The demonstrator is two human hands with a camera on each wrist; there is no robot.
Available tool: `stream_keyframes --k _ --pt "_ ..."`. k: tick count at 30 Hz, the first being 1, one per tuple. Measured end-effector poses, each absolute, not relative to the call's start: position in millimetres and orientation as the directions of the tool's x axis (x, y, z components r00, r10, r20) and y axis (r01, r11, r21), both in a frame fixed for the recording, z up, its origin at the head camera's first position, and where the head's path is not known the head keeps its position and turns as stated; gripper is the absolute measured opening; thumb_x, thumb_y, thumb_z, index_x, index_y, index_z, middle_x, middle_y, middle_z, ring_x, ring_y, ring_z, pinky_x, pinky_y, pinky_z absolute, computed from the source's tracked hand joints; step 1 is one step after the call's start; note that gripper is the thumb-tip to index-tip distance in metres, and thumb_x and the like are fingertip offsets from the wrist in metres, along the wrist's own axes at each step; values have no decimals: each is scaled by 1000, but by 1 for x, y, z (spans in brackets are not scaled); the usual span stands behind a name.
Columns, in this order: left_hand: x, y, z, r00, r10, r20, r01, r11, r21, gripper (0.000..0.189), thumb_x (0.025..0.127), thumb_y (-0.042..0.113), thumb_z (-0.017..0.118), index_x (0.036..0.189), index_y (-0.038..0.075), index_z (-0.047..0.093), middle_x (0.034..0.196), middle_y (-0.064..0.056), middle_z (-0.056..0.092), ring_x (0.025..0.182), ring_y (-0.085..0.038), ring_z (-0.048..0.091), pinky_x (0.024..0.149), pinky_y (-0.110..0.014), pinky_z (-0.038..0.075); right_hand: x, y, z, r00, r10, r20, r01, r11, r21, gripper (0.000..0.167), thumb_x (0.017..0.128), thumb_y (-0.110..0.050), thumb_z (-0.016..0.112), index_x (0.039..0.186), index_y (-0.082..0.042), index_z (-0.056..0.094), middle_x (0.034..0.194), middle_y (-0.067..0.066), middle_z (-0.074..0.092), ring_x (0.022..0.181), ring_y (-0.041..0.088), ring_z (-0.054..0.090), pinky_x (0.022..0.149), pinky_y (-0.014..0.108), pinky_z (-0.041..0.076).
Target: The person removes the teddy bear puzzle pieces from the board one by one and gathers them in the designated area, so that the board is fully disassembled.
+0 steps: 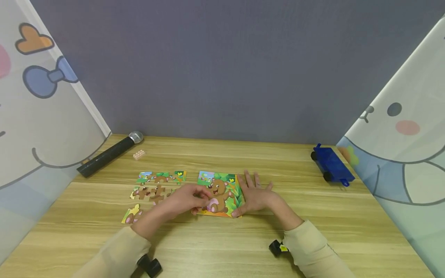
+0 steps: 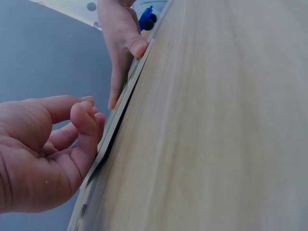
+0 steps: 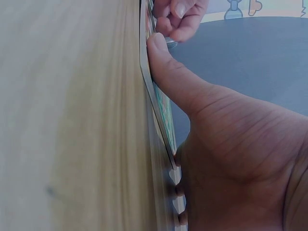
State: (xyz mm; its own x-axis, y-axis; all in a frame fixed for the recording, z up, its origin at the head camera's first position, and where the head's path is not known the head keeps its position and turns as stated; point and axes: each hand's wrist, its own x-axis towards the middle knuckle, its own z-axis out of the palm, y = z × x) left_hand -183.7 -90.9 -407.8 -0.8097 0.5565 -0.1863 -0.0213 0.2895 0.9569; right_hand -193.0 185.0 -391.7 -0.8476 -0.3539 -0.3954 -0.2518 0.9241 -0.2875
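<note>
A square bear picture board (image 1: 222, 193) lies on the wooden table in front of me. My right hand (image 1: 256, 197) rests along its right edge with the fingers spread, and the thumb (image 3: 166, 60) lies on the lower corner. Over the board's left side is my left hand (image 1: 189, 199). Its fingers are loosely bent, with thumb and forefinger tips close together; I see nothing between them in the left wrist view. Loose bear puzzle pieces (image 1: 157, 193) lie in rough rows left of the board, partly hidden by the left hand and forearm.
At the back left lies a black microphone (image 1: 111, 155), with a small pink toy brick (image 1: 139, 155) beside it. A blue toy cart (image 1: 332, 164) with black wheels stands at the back right. A grey wall panel (image 1: 222, 77) closes off the table's far side.
</note>
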Motion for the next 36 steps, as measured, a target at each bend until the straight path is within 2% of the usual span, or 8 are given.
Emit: stream_keyframes --k 7,14,19,25,32,36 --pt "-189 -79 -413 -788 579 -210 -72 252 965 27 93 7 71 119 -1 67 97 -14 64 70 -18 61 56 -27 50 -194 183 -393 -853 -347 -390 -256 929 -268 134 73 -74 75 163 -11 -1 166 18 -15 148 48 -13 96 88 -1" --pt "-190 -69 -413 -780 597 -187 -79 203 976 32 94 4 69 124 -5 63 95 -13 62 70 -18 63 57 -27 52 -196 183 -393 -849 -349 -398 -257 929 -266 135 72 -76 74 163 -12 -2 166 18 -16 148 48 -14 96 88 -2" --pt "-190 -61 -411 -763 621 -178 -63 203 977 35 93 4 69 127 -4 64 90 -12 64 63 -16 59 57 -27 52 -194 184 -392 -849 -351 -396 -256 927 -272 134 72 -76 74 163 -11 -2 166 19 -15 148 49 -14 96 88 -2" --pt "-190 -52 -411 -765 621 -174 -16 253 967 35 92 7 70 127 1 68 78 -5 62 55 -12 54 51 -24 46 -194 185 -392 -844 -352 -404 -256 927 -274 134 73 -77 73 163 -13 -3 165 18 -17 148 48 -15 96 88 -3" --pt "-191 -46 -410 -747 643 -167 56 311 949 40 91 4 70 131 0 65 68 -3 56 49 -11 45 46 -23 37 -193 185 -392 -847 -355 -397 -261 926 -273 133 73 -76 73 163 -13 -3 165 18 -18 147 49 -15 95 88 -3" --pt "-193 -43 -411 -739 651 -170 82 338 937 41 91 3 72 132 1 65 67 -2 57 46 -9 43 44 -22 34 -194 186 -393 -845 -357 -398 -260 925 -278 133 74 -75 73 163 -13 -3 165 18 -18 147 49 -16 95 88 -4"
